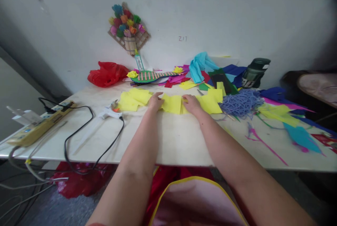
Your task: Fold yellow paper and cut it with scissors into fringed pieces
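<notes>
Yellow crepe-like paper [171, 104] lies across the middle of the table in several overlapping pieces. My left hand [156, 101] is closed on the left side of the middle piece, its fingers bent over the paper. At that piece's right side my right hand [191, 103] has fingers and thumb on the paper too, gripping its edge. More yellow paper spreads out beyond each hand. A white hot glue gun [110, 113] rests left of my left hand. Right of the paper lies a heap of bluish-purple shredded strands [240, 102].
At the back are a red plastic bag [107, 74], a green decorated craft piece [152, 76], a glue bottle [139, 61], coloured paper and a dark bottle [255, 73]. A power strip [39, 127] sits at left, with black cable [68, 148] looping over the front edge. A flower craft [129, 29] hangs on the wall.
</notes>
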The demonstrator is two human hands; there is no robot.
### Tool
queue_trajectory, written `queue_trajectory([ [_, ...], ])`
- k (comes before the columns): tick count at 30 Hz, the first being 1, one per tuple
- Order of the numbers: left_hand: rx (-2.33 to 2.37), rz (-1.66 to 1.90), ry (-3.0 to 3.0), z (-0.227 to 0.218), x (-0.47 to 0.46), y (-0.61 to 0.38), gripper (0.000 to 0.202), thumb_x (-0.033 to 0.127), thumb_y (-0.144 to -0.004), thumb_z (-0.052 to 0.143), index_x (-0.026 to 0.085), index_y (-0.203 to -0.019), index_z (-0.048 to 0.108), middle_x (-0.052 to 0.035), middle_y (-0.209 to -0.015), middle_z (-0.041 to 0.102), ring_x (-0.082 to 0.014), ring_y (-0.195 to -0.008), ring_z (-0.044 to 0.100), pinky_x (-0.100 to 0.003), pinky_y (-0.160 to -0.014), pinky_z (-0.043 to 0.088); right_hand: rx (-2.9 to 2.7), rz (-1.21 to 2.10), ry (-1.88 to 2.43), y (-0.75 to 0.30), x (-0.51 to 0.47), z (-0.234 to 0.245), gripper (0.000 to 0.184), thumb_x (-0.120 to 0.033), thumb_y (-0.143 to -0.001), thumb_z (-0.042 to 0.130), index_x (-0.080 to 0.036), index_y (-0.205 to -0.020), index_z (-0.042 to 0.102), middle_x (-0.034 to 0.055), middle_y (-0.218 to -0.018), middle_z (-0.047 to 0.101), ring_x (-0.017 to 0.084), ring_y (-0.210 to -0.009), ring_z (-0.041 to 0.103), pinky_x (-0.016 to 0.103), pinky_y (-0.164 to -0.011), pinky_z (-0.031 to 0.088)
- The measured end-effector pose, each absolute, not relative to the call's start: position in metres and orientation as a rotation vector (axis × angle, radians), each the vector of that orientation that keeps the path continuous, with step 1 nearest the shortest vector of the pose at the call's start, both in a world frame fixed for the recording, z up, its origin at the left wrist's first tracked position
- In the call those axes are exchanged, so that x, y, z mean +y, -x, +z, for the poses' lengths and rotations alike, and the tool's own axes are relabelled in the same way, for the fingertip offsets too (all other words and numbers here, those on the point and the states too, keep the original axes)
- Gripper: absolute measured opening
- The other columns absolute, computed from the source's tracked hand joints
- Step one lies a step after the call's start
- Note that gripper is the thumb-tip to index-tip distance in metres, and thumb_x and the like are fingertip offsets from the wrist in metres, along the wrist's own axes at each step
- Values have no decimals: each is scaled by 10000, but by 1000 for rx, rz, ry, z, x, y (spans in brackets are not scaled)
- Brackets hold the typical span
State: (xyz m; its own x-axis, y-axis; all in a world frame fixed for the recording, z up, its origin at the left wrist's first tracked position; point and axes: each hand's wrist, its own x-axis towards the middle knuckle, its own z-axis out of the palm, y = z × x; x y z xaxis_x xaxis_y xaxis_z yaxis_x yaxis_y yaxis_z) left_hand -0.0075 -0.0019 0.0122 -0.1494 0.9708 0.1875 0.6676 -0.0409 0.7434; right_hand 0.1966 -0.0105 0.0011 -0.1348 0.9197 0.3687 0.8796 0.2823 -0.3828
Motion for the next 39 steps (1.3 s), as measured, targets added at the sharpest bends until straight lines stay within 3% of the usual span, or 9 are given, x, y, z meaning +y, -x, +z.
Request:
queue_trajectory([
  [4, 1840, 1021, -1791, 12, -2, 7, 445, 178, -666, 577, 266, -1101, 575, 17, -711, 570, -91, -645, 531, -178, -606, 402, -2145, -20, 1661, -198, -18, 10, 379, -178, -756, 438, -132, -1117, 545, 104, -1143, 540, 242, -1030, 457, 361, -914, 337],
  [8, 1861, 1006, -1831, 12, -4, 5, 407, 186, -680, 557, 276, -1075, 599, 13, -735, 580, -96, -670, 531, -182, -631, 399, -2119, -26, 1402, -192, -20, 11, 404, -85, -744, 392, -149, -1114, 539, 67, -1198, 493, 177, -1100, 419, 292, -952, 317],
  [12, 1862, 987, -1852, 13, -5, 4, 448, 189, -684, 547, 280, -1123, 568, 15, -726, 581, -97, -665, 528, -182, -623, 394, -2044, 133, 1326, -185, -16, 5, 333, -75, -731, 384, -141, -987, 586, 70, -1042, 544, 147, -910, 522, 262, -840, 401],
  [17, 1805, 977, -1877, 13, -3, 7, 490, 194, -698, 527, 285, -1180, 520, 19, -706, 585, -97, -651, 533, -182, -615, 393, -1917, 259, 1415, -189, -13, 2, 284, -44, -673, 388, -153, -847, 584, 40, -892, 546, 130, -761, 532, 264, -749, 428],
  [24, 1770, 939, -1779, 16, -6, 7, 408, 155, -688, 470, 266, -1050, 622, -2, -806, 635, -122, -684, 563, -204, -623, 416, -1970, 295, 1331, -194, -13, 2, 305, -1, -598, 390, -154, -775, 586, 29, -850, 540, 128, -774, 528, 246, -718, 436],
  [35, 1619, 879, -1536, 27, -16, 8, 402, 168, -683, 448, 209, -1051, 605, -3, -620, 588, -98, -486, 505, -205, -495, 400, -1992, 372, 1224, -196, -15, 4, 343, 29, -583, 365, -152, -713, 625, 48, -933, 555, 129, -852, 545, 240, -736, 449],
  [39, 1559, 852, -1555, 25, -17, 11, 435, 152, -669, 490, 201, -1092, 579, 6, -632, 576, -80, -479, 485, -193, -495, 397, -2002, 407, 1215, -197, -17, 6, 328, 21, -586, 384, -166, -679, 637, 45, -965, 551, 134, -902, 538, 251, -757, 448],
])
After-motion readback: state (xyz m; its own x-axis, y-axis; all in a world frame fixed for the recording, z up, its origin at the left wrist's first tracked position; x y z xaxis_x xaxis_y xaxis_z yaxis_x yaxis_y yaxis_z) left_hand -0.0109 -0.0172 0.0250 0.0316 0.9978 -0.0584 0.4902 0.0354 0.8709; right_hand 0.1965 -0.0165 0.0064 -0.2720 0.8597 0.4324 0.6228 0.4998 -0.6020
